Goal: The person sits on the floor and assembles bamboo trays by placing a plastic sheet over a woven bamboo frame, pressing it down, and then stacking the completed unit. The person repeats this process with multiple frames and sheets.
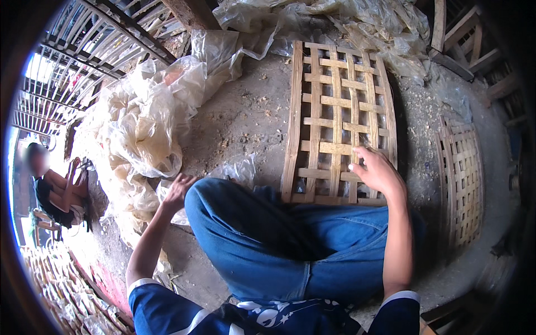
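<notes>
A rectangular panel of woven bamboo strips [335,101] in a wooden frame lies in front of my crossed legs [251,240]. My right hand [378,172] is over its near right part, thumb and forefinger apart, with nothing visible between them. To the left, beside my raised knee, my left hand [180,188] has its fingers curled at the edge of a crumpled clear plastic sheet [139,134]. It appears to grip a fold of that plastic, though the fingertips are partly hidden. A smaller piece of clear plastic [237,169] lies between my knee and the panel.
A second woven panel [462,181] lies at the right. More plastic sheeting [385,28] is heaped at the back. Slatted racks [72,56] stand at the far left, where another person [58,192] sits. Crumbs dot the grey floor [245,117]. Wooden frames [469,39] rise at the far right.
</notes>
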{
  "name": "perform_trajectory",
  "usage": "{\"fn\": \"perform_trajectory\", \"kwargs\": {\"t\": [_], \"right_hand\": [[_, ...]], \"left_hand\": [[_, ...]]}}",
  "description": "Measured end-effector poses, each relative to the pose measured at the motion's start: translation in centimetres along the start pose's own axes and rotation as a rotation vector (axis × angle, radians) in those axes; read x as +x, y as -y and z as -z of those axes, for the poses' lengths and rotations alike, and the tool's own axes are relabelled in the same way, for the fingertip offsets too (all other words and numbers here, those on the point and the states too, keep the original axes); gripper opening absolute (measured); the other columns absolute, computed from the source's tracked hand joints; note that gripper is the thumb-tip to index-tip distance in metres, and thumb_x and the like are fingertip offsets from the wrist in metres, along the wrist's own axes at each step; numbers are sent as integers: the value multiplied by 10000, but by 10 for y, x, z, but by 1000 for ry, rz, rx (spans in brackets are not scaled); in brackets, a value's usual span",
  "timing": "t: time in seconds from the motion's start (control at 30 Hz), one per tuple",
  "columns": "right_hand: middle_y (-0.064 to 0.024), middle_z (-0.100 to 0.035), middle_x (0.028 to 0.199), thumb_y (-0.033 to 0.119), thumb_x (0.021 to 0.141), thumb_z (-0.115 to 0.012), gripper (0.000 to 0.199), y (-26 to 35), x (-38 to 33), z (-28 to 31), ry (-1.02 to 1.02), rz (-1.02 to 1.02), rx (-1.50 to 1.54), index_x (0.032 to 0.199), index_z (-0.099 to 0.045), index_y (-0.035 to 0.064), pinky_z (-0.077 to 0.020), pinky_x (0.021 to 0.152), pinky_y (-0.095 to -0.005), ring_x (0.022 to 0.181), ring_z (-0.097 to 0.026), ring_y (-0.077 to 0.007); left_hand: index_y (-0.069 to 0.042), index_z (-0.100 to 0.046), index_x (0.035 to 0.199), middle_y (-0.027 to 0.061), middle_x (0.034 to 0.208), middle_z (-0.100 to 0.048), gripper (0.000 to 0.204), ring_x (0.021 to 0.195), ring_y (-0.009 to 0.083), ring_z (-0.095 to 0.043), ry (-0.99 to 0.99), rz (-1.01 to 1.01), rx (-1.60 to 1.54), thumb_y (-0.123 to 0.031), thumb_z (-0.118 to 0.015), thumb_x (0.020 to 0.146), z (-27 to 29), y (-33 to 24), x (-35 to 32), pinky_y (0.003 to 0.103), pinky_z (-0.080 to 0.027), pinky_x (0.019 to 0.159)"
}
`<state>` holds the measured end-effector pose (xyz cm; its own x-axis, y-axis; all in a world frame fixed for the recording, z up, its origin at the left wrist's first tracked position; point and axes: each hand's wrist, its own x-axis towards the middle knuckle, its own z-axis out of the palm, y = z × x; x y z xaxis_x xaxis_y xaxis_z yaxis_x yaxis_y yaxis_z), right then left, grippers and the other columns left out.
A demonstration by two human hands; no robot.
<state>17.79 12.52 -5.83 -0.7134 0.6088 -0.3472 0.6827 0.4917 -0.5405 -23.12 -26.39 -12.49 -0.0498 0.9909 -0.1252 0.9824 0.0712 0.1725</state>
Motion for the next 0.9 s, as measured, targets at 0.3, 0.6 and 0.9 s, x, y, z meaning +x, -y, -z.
{"fn": "perform_trajectory", "kwargs": {"t": [0.3,0.6,0.9], "right_hand": [[-269,-621,1229,250,899,-670,501,4,0,-4,37,1,19,1308,-547,-10,-469,995,-441,1180,-587,-398],[-227,-621,1253,211,887,-694,500,15,-1,-2,29,13,-2,1329,-539,37,-502,934,-422,1069,-643,-367],[-223,-642,1221,213,894,-701,505,13,5,-3,53,76,19,1336,-529,38,-521,886,-404,1025,-664,-327]], "left_hand": [[-172,-711,941,13,856,-598,209,801,215,-632,-131,22,236,-116,-704,740,-31,86,-2,377,-479,785],[-178,-693,865,5,799,-578,127,734,184,-615,-308,69,354,-148,-637,755,-1,73,8,336,-463,738],[-46,-697,989,135,781,-685,193,649,301,-659,-414,1008,623,-108,-555,873,36,216,-79,422,-534,603]]}}
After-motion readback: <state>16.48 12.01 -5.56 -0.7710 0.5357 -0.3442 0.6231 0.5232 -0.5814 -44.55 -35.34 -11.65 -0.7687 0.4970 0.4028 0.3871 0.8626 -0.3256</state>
